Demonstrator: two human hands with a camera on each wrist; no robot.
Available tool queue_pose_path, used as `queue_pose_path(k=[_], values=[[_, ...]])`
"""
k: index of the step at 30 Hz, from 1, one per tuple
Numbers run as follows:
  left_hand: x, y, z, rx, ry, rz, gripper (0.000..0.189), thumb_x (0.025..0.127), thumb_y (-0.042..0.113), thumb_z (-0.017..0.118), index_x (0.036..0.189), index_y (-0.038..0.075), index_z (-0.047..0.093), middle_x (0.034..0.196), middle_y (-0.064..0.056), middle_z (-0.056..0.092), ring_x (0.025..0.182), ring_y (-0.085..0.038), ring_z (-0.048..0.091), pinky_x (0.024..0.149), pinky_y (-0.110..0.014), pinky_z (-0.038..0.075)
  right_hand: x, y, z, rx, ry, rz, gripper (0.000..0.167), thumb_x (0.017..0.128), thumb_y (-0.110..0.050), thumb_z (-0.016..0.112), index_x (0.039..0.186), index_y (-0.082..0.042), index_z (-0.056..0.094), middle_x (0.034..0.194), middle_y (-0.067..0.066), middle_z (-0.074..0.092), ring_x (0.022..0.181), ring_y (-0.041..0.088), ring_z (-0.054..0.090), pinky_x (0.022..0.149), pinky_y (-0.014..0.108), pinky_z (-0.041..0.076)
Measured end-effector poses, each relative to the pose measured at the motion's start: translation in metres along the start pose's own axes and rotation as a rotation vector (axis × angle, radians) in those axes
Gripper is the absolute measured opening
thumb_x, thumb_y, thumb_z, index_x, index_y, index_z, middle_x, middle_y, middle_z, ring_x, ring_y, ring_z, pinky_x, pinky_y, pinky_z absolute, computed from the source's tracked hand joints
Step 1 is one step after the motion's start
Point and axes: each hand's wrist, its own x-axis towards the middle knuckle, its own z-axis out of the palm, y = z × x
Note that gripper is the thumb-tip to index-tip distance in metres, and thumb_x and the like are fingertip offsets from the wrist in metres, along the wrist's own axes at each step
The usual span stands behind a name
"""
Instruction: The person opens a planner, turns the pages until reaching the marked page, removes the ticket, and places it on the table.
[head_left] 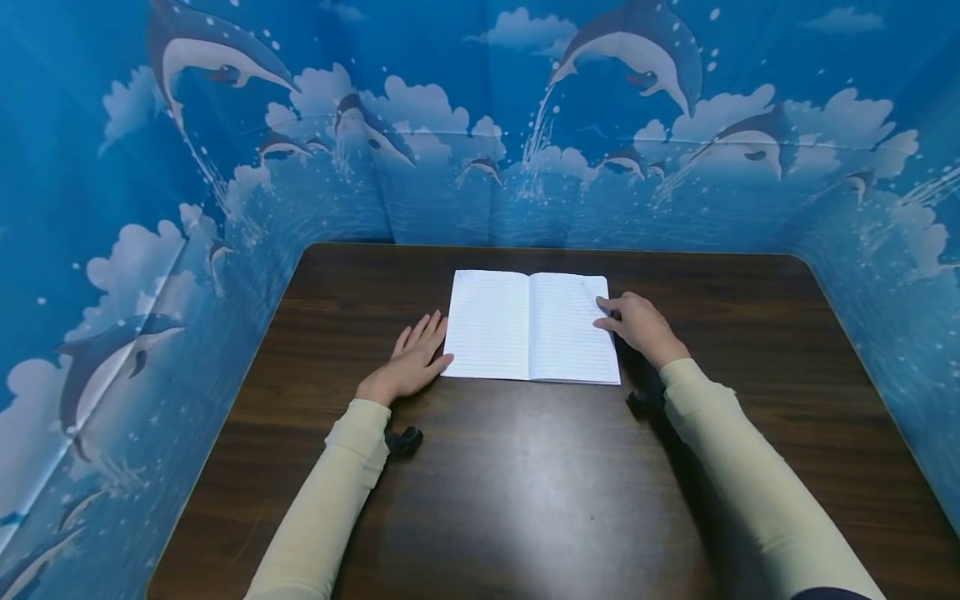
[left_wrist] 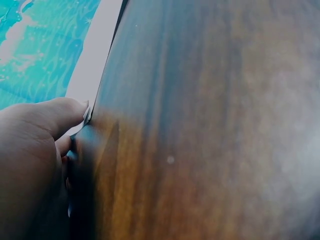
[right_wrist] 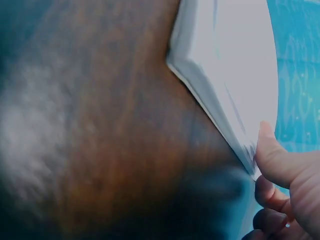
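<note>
An open lined notebook lies on the dark wooden table, both white pages facing up. My left hand rests at its left side, fingers stretched forward and thumb at the page edge. In the left wrist view, that thumb meets the notebook's edge. On the other side, my right hand pinches the right edge of the notebook. The right wrist view has the thumb at the edge of the pages, with curled fingers below, partly hidden.
A blue curtain printed with dolphins and clouds surrounds the table's back and sides. Dark devices are strapped under both wrists, the left one close above the table. Glare lies on the table's front middle.
</note>
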Motion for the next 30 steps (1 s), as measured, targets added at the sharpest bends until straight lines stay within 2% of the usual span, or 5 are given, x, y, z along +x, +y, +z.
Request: queue_pose_path(k=[8, 14, 17, 21, 30], values=[[0.003, -0.005, 0.003, 0.015, -0.011, -0.014, 0.077, 0.112, 0.05, 0.037, 0.169, 0.014, -0.001, 0.177, -0.006, -0.01, 0.165, -0.027, -0.013, 0.131, -0.055, -0.009, -0.003, -0.005, 0.004, 0.051, 0.084, -0.039, 0.041, 0.097, -0.014, 0.074, 0.136, -0.003, 0.068, 0.122, 0.021, 0.066, 0.104, 0.033, 0.064, 0.088, 0.046, 0.06], [0.005, -0.009, 0.005, -0.009, 0.001, 0.003, 0.079, 0.111, 0.053, 0.037, 0.169, 0.015, 0.0, 0.177, -0.006, -0.009, 0.165, -0.028, -0.013, 0.13, -0.056, -0.01, -0.003, -0.003, 0.005, 0.097, 0.12, -0.072, 0.039, 0.098, -0.012, 0.073, 0.135, -0.002, 0.069, 0.131, 0.023, 0.07, 0.119, 0.037, 0.067, 0.101, 0.053, 0.057], [0.005, -0.009, 0.006, -0.007, 0.006, -0.002, 0.078, 0.111, 0.052, 0.037, 0.169, 0.016, 0.0, 0.177, -0.004, -0.009, 0.165, -0.026, -0.012, 0.131, -0.055, -0.009, -0.003, -0.002, 0.004, 0.104, 0.094, -0.052, 0.051, 0.099, -0.015, 0.072, 0.147, 0.0, 0.058, 0.124, 0.024, 0.068, 0.105, 0.034, 0.066, 0.09, 0.045, 0.059], [0.006, -0.01, 0.007, -0.006, 0.0, -0.01, 0.077, 0.111, 0.051, 0.037, 0.169, 0.016, -0.001, 0.177, -0.004, -0.01, 0.165, -0.025, -0.014, 0.131, -0.054, -0.01, -0.001, -0.001, 0.002, 0.069, 0.052, -0.012, 0.066, 0.1, -0.02, 0.072, 0.156, 0.001, 0.045, 0.113, 0.023, 0.063, 0.09, 0.029, 0.055, 0.071, 0.035, 0.048], [0.006, -0.01, 0.005, 0.006, -0.012, -0.011, 0.079, 0.111, 0.054, 0.036, 0.169, 0.018, -0.002, 0.177, -0.003, -0.013, 0.164, -0.025, -0.016, 0.13, -0.054, -0.012, -0.002, -0.006, 0.005, -0.003, 0.166, -0.062, 0.039, 0.097, -0.016, 0.075, 0.133, -0.003, 0.069, 0.102, 0.02, 0.066, 0.083, 0.028, 0.06, 0.067, 0.037, 0.051]])
